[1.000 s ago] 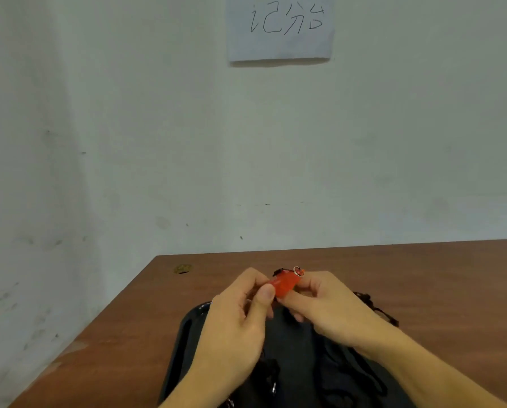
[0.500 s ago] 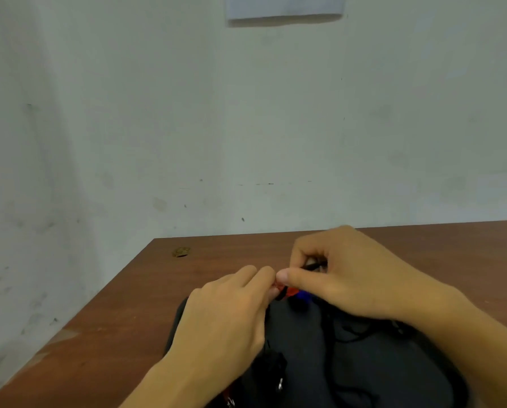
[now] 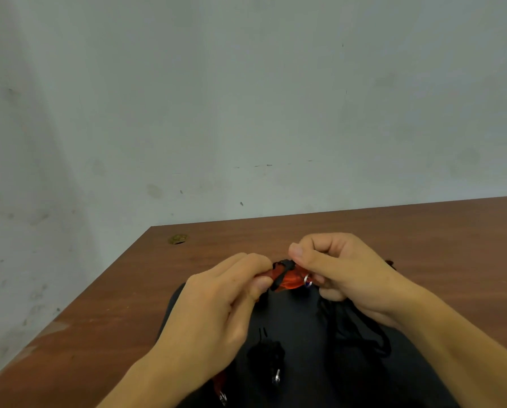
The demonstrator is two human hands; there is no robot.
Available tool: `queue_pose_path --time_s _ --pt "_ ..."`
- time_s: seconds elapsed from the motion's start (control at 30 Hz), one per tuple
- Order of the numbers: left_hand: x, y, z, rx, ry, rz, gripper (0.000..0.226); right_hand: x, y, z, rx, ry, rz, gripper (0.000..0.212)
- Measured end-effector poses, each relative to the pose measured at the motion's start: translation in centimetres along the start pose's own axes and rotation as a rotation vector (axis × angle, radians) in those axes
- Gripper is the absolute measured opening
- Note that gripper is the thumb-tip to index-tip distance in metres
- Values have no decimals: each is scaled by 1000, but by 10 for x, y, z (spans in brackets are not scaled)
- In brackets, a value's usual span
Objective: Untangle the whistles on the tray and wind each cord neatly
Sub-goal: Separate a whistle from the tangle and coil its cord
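head view puts both hands low in the middle, meeting over the far end of a dark tray (image 3: 302,325). left hand (image 3: 217,313) is curled almost closed, thumb and forefinger pinched on one end of a red whistle (image 3: 290,279). right hand (image 3: 343,275), at 3 o'clock from the whistle, is also curled tight, its thumb and fingers pinching the other end, where a small metal ring (image 3: 307,281) shows. a black cord (image 3: 278,273) crosses the whistle between the two grips. at 5 o'clock from the whistle more black cord (image 3: 361,334) trails loosely down onto the tray. at 6 o'clock a wound black bundle (image 3: 267,353) lies on the tray. at 7 o'clock, under the left wrist, part of another red whistle (image 3: 218,384) shows. the tray sits on a brown wooden table (image 3: 423,231).
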State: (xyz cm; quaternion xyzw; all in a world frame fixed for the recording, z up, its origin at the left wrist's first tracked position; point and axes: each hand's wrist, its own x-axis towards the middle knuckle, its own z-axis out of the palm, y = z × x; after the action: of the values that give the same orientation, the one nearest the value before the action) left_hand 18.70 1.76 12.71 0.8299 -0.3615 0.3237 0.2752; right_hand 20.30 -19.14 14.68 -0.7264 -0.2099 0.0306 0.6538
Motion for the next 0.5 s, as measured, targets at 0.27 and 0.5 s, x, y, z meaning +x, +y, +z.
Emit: queue_pose_path --time_s 0.27,0.5 --pt "1 8 5 -247 33 -67 15 2 5 9 187 -13 -24 34" --pt "3 7 4 -434 112 -256 19 -1 18 17 -52 111 -146 25"
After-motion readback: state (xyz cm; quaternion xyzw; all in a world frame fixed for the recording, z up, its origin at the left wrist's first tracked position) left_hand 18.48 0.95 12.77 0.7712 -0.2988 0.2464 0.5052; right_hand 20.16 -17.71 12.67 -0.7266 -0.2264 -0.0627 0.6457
